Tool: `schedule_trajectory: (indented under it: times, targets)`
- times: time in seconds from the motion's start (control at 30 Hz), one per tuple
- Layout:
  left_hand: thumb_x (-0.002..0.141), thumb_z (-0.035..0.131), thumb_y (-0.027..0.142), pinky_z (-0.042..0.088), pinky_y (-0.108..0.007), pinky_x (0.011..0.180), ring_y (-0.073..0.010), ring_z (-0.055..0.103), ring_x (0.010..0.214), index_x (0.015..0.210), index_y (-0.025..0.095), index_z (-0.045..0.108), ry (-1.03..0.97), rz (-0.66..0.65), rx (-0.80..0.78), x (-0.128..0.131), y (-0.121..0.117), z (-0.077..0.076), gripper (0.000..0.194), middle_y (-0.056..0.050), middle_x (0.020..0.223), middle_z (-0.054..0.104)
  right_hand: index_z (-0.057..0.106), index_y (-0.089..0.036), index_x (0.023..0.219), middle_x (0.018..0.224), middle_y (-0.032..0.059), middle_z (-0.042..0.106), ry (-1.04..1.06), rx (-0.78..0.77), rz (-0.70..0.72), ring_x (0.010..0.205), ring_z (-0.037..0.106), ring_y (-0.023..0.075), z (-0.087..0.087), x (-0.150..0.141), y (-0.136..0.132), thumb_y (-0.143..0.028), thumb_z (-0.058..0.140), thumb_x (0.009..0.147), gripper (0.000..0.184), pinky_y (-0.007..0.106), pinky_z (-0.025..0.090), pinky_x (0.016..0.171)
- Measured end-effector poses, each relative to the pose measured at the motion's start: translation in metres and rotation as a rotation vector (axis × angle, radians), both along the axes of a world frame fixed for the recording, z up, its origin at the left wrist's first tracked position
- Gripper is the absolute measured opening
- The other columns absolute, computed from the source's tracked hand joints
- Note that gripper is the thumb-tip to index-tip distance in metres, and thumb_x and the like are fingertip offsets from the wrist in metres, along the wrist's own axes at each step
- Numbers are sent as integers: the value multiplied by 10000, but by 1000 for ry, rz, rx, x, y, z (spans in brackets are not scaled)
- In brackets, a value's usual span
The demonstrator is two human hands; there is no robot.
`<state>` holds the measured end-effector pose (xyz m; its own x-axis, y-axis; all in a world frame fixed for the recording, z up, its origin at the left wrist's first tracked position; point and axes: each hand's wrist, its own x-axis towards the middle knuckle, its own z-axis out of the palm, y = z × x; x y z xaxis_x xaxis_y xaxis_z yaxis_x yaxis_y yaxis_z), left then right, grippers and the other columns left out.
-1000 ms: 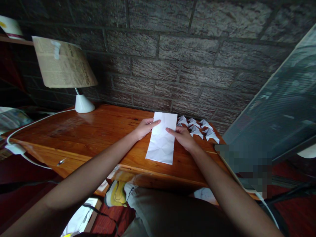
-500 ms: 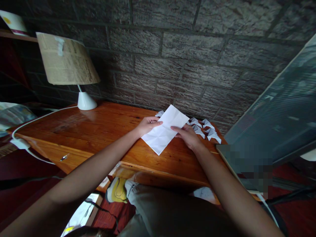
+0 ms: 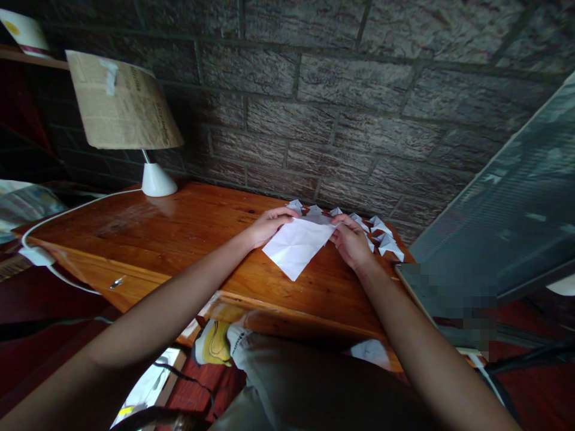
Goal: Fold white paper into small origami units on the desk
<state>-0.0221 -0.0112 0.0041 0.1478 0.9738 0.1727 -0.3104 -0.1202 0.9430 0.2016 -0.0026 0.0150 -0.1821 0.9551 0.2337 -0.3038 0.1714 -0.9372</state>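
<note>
A creased sheet of white paper [image 3: 297, 244] is held above the wooden table [image 3: 211, 239], one corner pointing toward me and its far part bent back. My left hand [image 3: 272, 226] pinches its left edge, thumb on top. At the upper right corner, my right hand [image 3: 351, 239] grips the paper between thumb and fingers. Behind the sheet stand several folded white paper pieces [image 3: 387, 244], some partly hidden by the sheet and my right hand.
A lamp [image 3: 159, 179] with a paper-covered shade stands at the back left, its white cord running over the table's left side. A dark brick wall [image 3: 269, 120] rises behind. To the right leans a grey translucent panel [image 3: 489, 197]. A drawer with a small handle [image 3: 117, 282] faces front.
The paper has been turned from upright to diagonal, and its far corner has then been bent back. My right hand has shifted to the upper right corner. More folded pieces show behind it.
</note>
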Motion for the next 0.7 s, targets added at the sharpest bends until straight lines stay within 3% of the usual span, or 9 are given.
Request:
schedule_trajectory:
  times: [0.2,0.33,0.5,0.7]
  targets:
    - [562,778,268,388,-233,620,-120,544,620,742,132,728,37,72,19,0,0,1,231,7,696,675,578,-232,731,704,-58,618,57,21,-40,628,585,105,-4,0,5,-308,790,649,239,249,540,617]
    - [551,818,264,398,-224,587,-112,549,586,779,158,657,44,94,35,-1,0,1,299,45,678,647,630,-233,818,724,-56,628,-53,47,-151,666,594,116,-6,2,8,-346,840,625,307,254,544,634]
    - [534,883,294,463,-266,621,-153,628,623,998,159,672,80,22,-58,-2,2,-1,528,1,768,715,693,-202,849,764,-17,694,-184,105,-214,661,611,134,-3,4,6,-439,859,648,352,271,528,623]
    - [521,934,369,474,-278,660,-151,645,644,892,119,745,64,-43,-84,-2,3,-3,486,-42,802,746,757,-185,808,719,-3,719,-136,107,-231,548,572,104,3,15,11,-414,888,614,328,247,465,510]
